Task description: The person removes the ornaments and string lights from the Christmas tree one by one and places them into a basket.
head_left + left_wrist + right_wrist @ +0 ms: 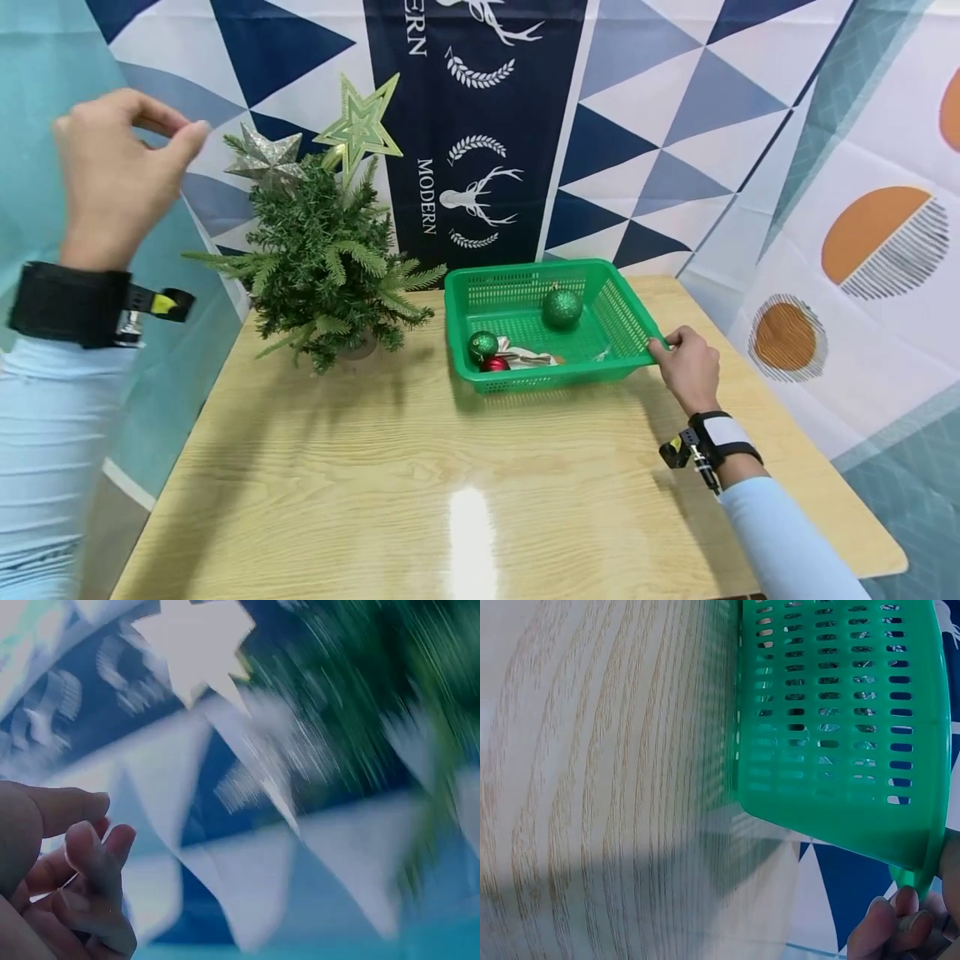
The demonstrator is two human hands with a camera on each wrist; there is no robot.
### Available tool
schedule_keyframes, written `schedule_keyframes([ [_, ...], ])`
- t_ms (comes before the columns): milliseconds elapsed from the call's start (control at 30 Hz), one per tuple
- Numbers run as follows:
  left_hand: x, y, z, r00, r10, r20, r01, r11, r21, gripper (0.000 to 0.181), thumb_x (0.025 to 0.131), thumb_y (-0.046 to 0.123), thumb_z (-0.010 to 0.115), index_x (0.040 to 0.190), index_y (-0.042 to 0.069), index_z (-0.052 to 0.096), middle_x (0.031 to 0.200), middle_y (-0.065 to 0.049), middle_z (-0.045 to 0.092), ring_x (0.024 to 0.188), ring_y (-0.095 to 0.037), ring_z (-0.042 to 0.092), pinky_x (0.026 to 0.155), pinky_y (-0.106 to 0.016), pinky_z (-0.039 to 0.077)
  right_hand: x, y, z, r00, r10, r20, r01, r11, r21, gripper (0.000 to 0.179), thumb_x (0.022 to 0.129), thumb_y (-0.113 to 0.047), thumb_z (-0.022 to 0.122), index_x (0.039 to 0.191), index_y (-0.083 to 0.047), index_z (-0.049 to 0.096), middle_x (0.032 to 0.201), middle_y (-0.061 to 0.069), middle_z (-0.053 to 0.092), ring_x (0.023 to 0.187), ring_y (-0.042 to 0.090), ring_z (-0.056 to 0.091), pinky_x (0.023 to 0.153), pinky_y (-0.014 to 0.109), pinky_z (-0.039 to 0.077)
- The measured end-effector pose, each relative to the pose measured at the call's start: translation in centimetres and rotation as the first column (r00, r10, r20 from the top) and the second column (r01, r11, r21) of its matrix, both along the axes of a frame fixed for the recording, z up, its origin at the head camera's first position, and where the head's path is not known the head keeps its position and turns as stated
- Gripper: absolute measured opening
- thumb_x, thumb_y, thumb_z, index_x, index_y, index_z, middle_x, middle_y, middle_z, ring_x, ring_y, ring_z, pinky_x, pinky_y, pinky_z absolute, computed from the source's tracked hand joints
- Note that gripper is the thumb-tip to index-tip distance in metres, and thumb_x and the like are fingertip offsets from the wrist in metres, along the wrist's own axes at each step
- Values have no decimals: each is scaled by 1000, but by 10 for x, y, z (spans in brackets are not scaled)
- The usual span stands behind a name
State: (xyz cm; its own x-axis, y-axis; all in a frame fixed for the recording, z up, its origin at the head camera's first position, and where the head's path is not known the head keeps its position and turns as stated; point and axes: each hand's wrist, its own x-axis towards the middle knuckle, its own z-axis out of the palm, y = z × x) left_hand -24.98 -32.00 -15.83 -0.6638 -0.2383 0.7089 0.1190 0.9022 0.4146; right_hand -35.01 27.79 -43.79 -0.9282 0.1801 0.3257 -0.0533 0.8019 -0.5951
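My left hand is raised to the left of a small artificial Christmas tree, fingers loosely bent, nothing visible in it. In the left wrist view the thumb and fingertips of the hand stand slightly apart. A silver glitter star and a gold-green star sit at the treetop. My right hand grips the near right corner of a green plastic basket. In the right wrist view its fingers curl at the rim. Inside lie two green glitter baubles, a red bauble and a pale ribbon-like piece.
The basket and tree stand towards the back of a wooden table. Behind them hangs a patterned cloth with triangles and deer heads. Teal cloth covers the left side.
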Motion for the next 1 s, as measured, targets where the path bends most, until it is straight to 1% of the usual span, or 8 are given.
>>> schedule_keyframes([
  [133,-10,-38,-2,974,36,225,-8,992,-124,46,107,32,55,132,-6,65,93,-26,73,51,3,46,80,-35,44,-1,3,-2,1000,2,-6,-2,1000,3,29,99,-25,64,98,4,66,73,17,67,60,29,59,52,37,42],
  [267,-24,-57,-9,905,-54,422,102,990,-92,54,109,39,50,148,2,54,82,-20,75,45,-10,57,45,-33,34,0,3,-6,1000,-10,21,10,1000,-7,28,98,-25,64,99,3,66,74,17,68,56,25,58,49,35,41],
  [433,-35,-58,-18,860,-131,494,163,986,-21,55,109,42,49,150,6,53,105,-24,74,54,-19,65,56,-29,38,1,-2,-8,1000,-18,25,18,1000,-1,28,98,-25,65,99,3,66,81,20,70,63,32,62,53,38,44],
  [600,-39,-55,-20,874,-147,464,178,984,-25,50,108,39,55,136,0,64,66,-8,69,51,-19,64,81,-30,42,-1,-4,-4,1000,3,-6,-3,1000,5,28,98,-25,65,98,3,66,82,21,69,68,36,62,57,40,44],
  [733,-38,-50,-19,902,-160,400,201,978,-62,41,107,32,59,126,-3,70,75,-19,72,47,-14,61,103,-39,39,-2,-4,0,1000,3,-6,-3,1000,-1,28,98,-25,64,98,3,66,83,20,69,69,35,61,56,38,43],
  [800,-38,-48,-18,918,-152,366,202,974,-102,36,106,29,62,121,-2,72,88,-26,73,46,-9,60,97,-31,44,-2,-3,2,1000,-3,-2,3,1000,-5,28,98,-25,63,98,3,65,83,20,69,70,34,61,57,37,42],
  [900,-38,-44,-19,943,-106,315,170,968,-183,32,104,28,65,115,-1,76,105,-29,73,47,1,54,55,-26,38,-2,-1,2,1000,-9,7,9,1000,-4,28,98,-25,63,97,3,65,83,20,69,71,35,61,57,37,42],
  [1000,-38,-41,-21,961,-86,264,146,965,-216,30,103,26,68,113,-1,77,105,-28,73,49,8,44,50,-26,33,-1,1,1,1000,-17,9,17,1000,-2,27,98,-24,64,97,3,66,84,20,69,72,35,62,57,37,42],
])
